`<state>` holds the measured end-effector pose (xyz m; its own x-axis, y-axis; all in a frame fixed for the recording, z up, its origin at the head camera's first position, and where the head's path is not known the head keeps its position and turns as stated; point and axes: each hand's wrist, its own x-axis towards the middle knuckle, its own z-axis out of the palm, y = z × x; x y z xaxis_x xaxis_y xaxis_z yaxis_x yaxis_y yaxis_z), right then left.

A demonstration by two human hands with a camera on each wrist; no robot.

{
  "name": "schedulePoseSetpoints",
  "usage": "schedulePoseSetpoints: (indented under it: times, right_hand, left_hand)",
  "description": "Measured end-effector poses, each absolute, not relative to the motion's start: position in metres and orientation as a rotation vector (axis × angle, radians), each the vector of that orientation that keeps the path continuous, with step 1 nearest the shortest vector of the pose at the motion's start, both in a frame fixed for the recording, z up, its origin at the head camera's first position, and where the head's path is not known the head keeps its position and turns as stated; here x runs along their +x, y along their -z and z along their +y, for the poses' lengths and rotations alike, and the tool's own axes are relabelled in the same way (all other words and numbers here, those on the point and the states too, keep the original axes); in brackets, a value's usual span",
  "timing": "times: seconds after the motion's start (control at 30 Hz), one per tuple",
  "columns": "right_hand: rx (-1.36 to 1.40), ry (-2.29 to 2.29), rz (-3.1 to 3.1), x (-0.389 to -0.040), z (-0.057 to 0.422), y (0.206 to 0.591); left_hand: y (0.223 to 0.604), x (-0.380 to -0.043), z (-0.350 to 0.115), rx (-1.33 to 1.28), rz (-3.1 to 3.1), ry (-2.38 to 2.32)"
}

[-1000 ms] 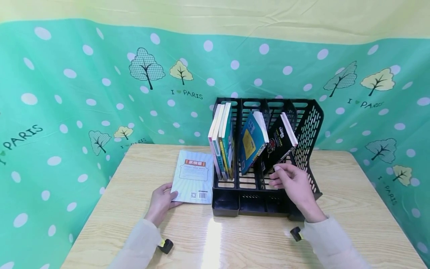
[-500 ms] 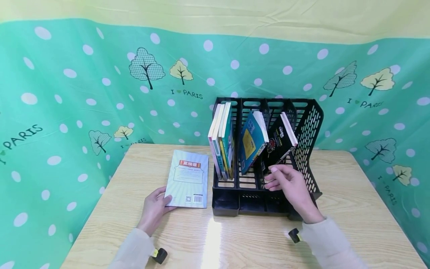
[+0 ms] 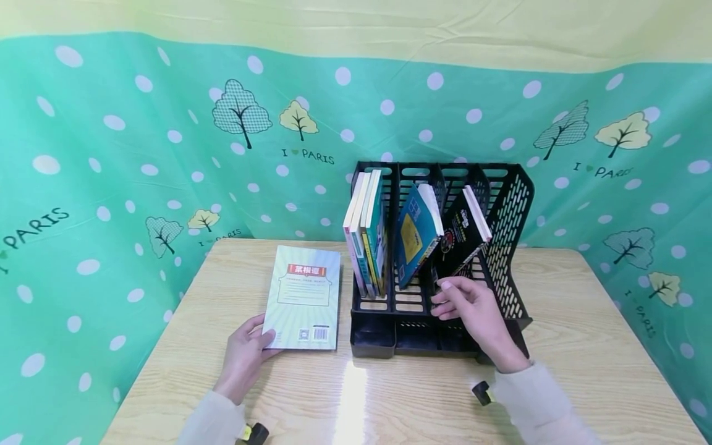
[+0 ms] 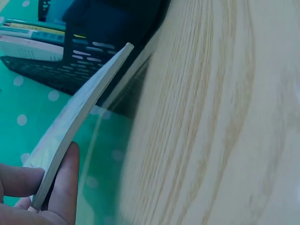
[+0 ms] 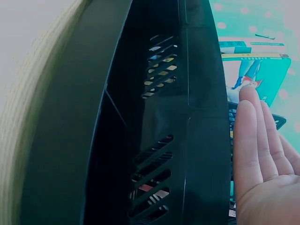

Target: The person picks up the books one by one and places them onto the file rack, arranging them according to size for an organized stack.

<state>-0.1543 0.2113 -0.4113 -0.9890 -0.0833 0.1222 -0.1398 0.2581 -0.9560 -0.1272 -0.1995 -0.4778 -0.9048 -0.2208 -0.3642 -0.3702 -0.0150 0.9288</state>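
Note:
A pale blue paperback book [image 3: 303, 296] with a red title band and a barcode is pinched at its lower left corner by my left hand [image 3: 243, 355]. In the left wrist view, thumb and fingers sit on opposite faces of the book [image 4: 82, 117], which tilts above the table. My right hand [image 3: 473, 309] is over the front of the black desk book rack [image 3: 372, 340], its fingers extended with nothing held. A black book [image 3: 460, 232] leans just above those fingertips in the rack. To its left leans a blue book [image 3: 417, 235] with a yellow panel.
Several thin books [image 3: 361, 241] stand upright in the rack's left compartment. The rack's perforated right side [image 3: 514, 228] rises high beside my right hand. A green polka-dot curtain [image 3: 311, 198] hangs behind the wooden table [image 3: 311, 395].
My left hand has moved the pale blue book left and toward me, away from the rack; it looks larger. My right hand has shifted slightly left and down along the rack's front.

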Motion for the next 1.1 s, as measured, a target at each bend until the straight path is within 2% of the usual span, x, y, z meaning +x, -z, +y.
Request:
schedulePoseSetpoints:
  times: [0.67,1.1]
  right_hand:
    - [0.288,-1.922,-2.433,-0.145,0.197,0.410]
    - [0.340,-1.946,-2.412,-0.140,0.190,0.407]
  left_hand:
    - [0.464,-0.105,-0.201,-0.650,2.017,-2.263]
    - [0.460,-0.092,-0.197,-0.560,2.106,-2.269]
